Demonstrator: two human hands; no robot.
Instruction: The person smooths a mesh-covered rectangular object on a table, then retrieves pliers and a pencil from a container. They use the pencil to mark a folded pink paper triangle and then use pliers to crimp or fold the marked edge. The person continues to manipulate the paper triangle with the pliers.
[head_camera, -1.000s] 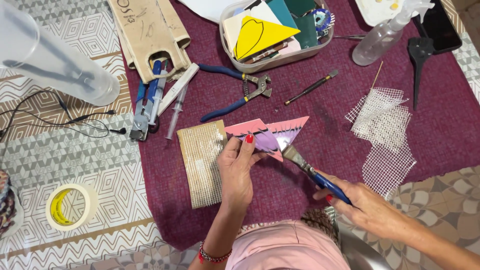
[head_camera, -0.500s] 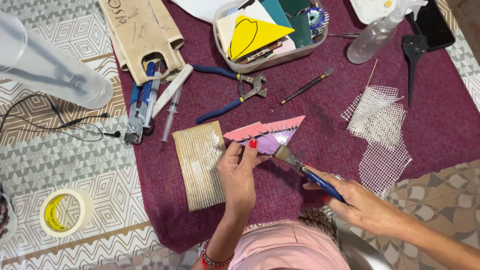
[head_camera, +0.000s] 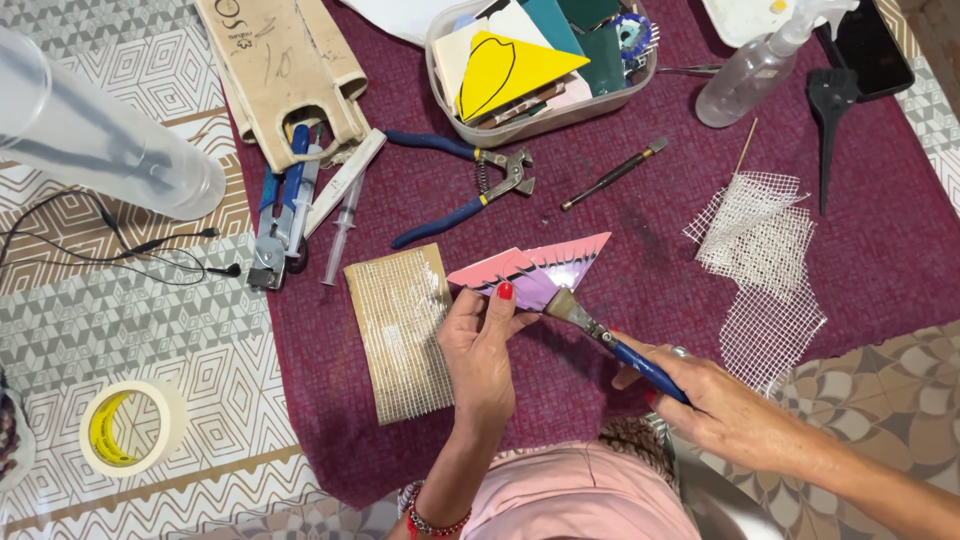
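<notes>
Pink triangular piece, glossy and streaked with purple, lies on the maroon cloth at the middle of the table, and every place here is told from it. Just below it, the left hand pins its lower edge, fingers pressed together with a red-nailed fingertip on the surface. To its lower right, the right hand is closed around the blue handle of a paintbrush, whose bristles touch the piece's underside edge. Directly left, touching the left hand, lies a cardboard rectangle covered in mesh. Well to the right sit loose white mesh scraps. Above it lie blue-handled pliers and, beside them, a syringe. Farther above stands a plastic tub of coloured pieces, with a spray bottle to the upper right. Far to the lower left, off the cloth, lies a roll of tape.
</notes>
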